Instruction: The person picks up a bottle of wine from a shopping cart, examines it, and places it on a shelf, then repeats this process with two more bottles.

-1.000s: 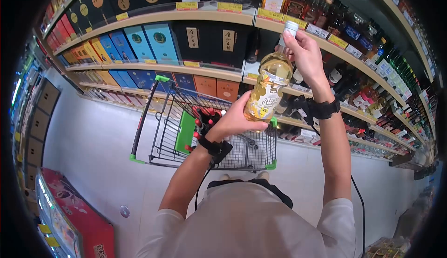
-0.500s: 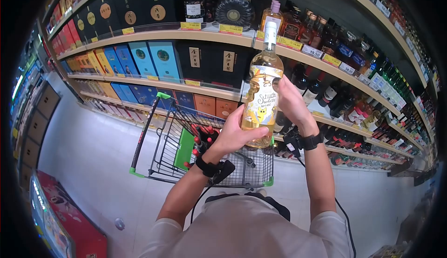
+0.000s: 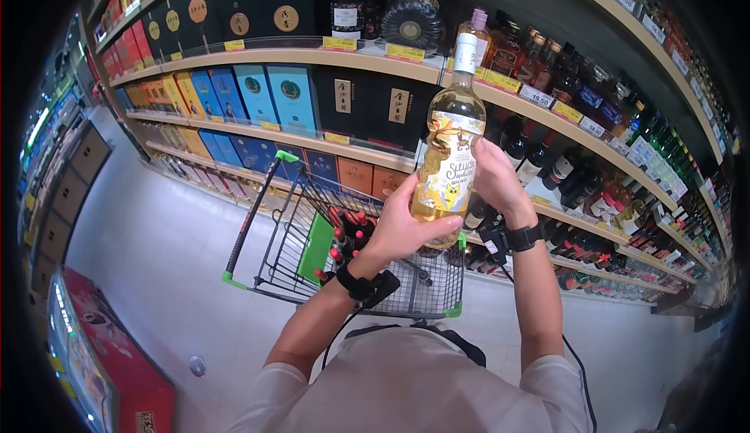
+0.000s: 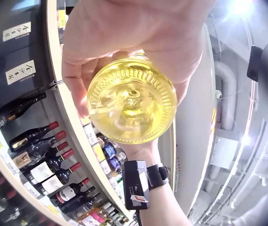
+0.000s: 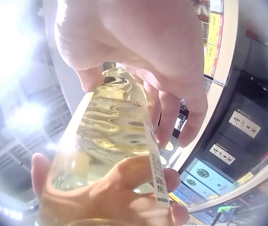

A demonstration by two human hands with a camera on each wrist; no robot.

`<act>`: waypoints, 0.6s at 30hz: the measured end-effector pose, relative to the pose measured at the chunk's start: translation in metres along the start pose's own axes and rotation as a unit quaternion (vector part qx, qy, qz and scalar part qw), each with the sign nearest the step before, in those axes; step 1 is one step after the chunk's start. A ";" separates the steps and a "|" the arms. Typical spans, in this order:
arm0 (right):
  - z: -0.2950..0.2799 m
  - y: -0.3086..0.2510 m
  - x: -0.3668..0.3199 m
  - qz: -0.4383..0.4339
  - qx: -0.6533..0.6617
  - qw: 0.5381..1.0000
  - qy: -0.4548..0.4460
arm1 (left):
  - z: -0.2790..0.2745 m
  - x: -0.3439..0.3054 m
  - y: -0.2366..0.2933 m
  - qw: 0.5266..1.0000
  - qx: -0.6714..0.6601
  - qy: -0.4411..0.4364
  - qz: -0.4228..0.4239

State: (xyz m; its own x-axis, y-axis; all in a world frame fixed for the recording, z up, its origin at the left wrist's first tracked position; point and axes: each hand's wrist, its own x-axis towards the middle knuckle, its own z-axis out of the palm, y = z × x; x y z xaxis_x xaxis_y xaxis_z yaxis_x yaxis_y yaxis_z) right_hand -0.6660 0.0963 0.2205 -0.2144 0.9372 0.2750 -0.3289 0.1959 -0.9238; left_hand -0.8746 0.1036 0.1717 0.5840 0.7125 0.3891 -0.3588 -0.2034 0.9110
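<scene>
A clear bottle of pale yellow white wine (image 3: 451, 152) is held up in front of the chest, label facing the head camera and white-capped neck at the top. My left hand (image 3: 402, 226) grips its lower part, with the thumb across the front. On the other side, my right hand (image 3: 498, 179) holds the upper body of the bottle, its thumb by the label's edge. The left wrist view shows the round glass base (image 4: 131, 106) with left-hand fingers around it. In the right wrist view, right-hand fingers (image 5: 169, 110) curl over the bottle's shoulder.
A shopping cart (image 3: 312, 245) with several red-capped bottles (image 3: 344, 234) stands below the hands. Ahead, curved-looking shelves (image 3: 375, 62) carry boxed liquor and bottles with price tags. A red display stand (image 3: 117, 347) is at the lower left.
My right hand has moved down from the bottle's neck to its side. The bottle has turned more upright, with its label now facing the head camera. My left hand keeps its grip low.
</scene>
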 end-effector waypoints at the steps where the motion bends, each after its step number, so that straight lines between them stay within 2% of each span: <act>1: 0.000 0.000 -0.001 0.000 0.005 1.000 0.000 | -0.001 -0.001 0.001 1.000 0.000 -0.004 0.000; 7: 0.002 0.002 -0.001 -0.031 0.000 1.000 -0.005 | -0.002 -0.005 0.003 0.994 -0.099 -0.034 -0.021; 16: 0.001 0.000 -0.006 -0.014 0.029 0.999 0.007 | 0.003 -0.004 -0.004 0.998 -0.032 -0.045 -0.027; 18: -0.003 0.003 -0.004 -0.013 0.016 1.000 0.013 | 0.007 -0.004 -0.006 1.000 -0.019 -0.014 -0.014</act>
State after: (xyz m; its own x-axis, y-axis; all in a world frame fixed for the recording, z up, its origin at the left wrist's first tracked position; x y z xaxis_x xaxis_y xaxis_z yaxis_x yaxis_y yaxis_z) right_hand -0.6632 0.0942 0.2156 -0.1823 0.9393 0.2907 -0.3627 0.2106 -0.9078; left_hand -0.8697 0.0968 0.1654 0.6133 0.6990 0.3678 -0.3699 -0.1573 0.9157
